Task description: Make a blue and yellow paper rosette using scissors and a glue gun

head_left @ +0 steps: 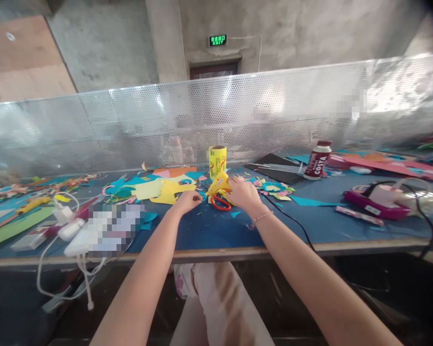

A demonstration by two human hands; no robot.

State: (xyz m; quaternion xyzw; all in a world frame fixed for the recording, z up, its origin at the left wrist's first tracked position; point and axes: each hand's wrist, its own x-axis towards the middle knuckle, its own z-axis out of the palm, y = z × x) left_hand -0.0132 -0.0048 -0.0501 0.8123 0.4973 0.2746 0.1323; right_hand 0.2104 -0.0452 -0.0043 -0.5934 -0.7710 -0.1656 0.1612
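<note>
My right hand (243, 193) is closed around a yellow glue gun (219, 182), its nozzle end over the middle of the blue table. Just below the gun lies a red-orange loop (222, 205) that looks like a scissors handle. My left hand (187, 201) is to the left of it, low over the table, with its fingers curled together; whatever they pinch is hidden or too small to make out. Cut yellow paper (165, 191) lies beyond the left hand. Beside the right hand are colourful paper scraps (272, 187).
Behind the gun stands a yellow roll (217, 161). A dark red bottle (317, 161) is farther right, before a purple power strip (377, 205). Cables and a phone on a stand (79, 242) occupy the left front. A perforated metal screen (137, 134) borders the table's back.
</note>
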